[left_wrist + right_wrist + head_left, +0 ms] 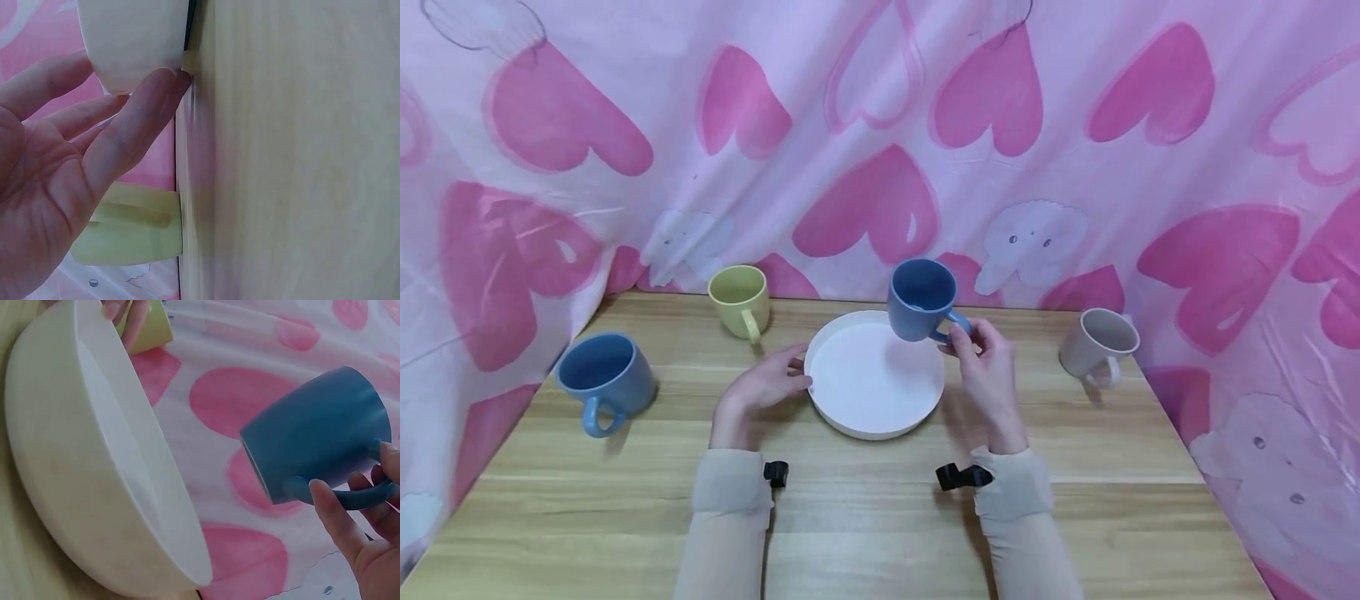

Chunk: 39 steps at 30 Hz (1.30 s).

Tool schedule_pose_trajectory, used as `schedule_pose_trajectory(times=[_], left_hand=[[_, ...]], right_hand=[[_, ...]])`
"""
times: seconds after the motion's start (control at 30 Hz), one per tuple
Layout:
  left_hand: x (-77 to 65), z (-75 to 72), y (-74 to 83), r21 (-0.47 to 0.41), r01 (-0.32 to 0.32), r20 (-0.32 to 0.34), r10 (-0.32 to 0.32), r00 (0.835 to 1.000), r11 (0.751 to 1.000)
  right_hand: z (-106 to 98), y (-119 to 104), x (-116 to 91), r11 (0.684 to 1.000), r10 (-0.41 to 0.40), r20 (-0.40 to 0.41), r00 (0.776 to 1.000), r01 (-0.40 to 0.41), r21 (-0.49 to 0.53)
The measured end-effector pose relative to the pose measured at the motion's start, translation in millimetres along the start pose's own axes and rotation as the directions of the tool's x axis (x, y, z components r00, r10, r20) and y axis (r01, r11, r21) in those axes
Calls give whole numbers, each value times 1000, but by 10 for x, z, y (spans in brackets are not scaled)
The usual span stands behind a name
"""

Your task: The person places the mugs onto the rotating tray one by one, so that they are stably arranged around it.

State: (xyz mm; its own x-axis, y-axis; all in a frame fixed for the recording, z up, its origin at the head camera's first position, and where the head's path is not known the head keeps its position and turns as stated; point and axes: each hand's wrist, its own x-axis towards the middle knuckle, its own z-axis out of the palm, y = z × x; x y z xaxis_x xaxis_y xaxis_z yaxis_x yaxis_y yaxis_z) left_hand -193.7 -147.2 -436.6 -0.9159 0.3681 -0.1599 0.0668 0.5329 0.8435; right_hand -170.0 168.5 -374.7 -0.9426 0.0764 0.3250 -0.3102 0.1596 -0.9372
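Observation:
In the head view my right hand [988, 367] holds a dark blue mug [917, 304] by its handle. The mug hangs in the air over the far right rim of a round white plate [872, 433] with a raised wall. The right wrist view shows fingers and thumb round the handle [356, 499], with the mug's base facing the plate [81, 456]. My left hand [763, 383] is at the plate's left side, its fairly straight fingers touching the outer wall [137, 44]. A yellow-green mug [739, 300] stands just beyond that hand.
A lighter blue mug [606, 379] stands at the far left of the wooden table [865, 525]. On the right is a grey-beige mug [1097, 346], its handle towards the front. Pink heart-patterned cloth [865, 208] hangs along the table's back and sides.

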Motion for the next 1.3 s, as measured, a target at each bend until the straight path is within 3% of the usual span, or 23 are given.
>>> schedule_pose_trajectory(times=[0.1, 0.23, 0.5, 0.8, 1.03, 1.3], left_hand=[[11, 4, 13, 16, -21, -5, 21, 1000, 1000], [15, 16, 15, 40, 4, -15, -3, 1000, 999], [-16, 14, 8, 34, 5, -19, -5, 1000, 999], [-26, 28, 4, 46, -17, -12, 17, 1000, 999], [-3, 63, 24, 46, -9, -9, 10, 1000, 999], [-22, 55, 8, 18, 28, -13, -28, 1000, 999]], right_hand=[[33, 20, 59, 999, 28, -20, 999, -28, -16], [62, 119, 156, 999, 41, -17, 999, -41, -17], [142, 622, 393, 992, 77, 44, 996, -81, 92], [321, 916, 383, 984, 96, 134, 986, -115, 136], [341, 1014, 368, 984, 69, 166, 984, -95, 154], [362, 1046, 370, 979, 134, 238, 962, -165, 116]])
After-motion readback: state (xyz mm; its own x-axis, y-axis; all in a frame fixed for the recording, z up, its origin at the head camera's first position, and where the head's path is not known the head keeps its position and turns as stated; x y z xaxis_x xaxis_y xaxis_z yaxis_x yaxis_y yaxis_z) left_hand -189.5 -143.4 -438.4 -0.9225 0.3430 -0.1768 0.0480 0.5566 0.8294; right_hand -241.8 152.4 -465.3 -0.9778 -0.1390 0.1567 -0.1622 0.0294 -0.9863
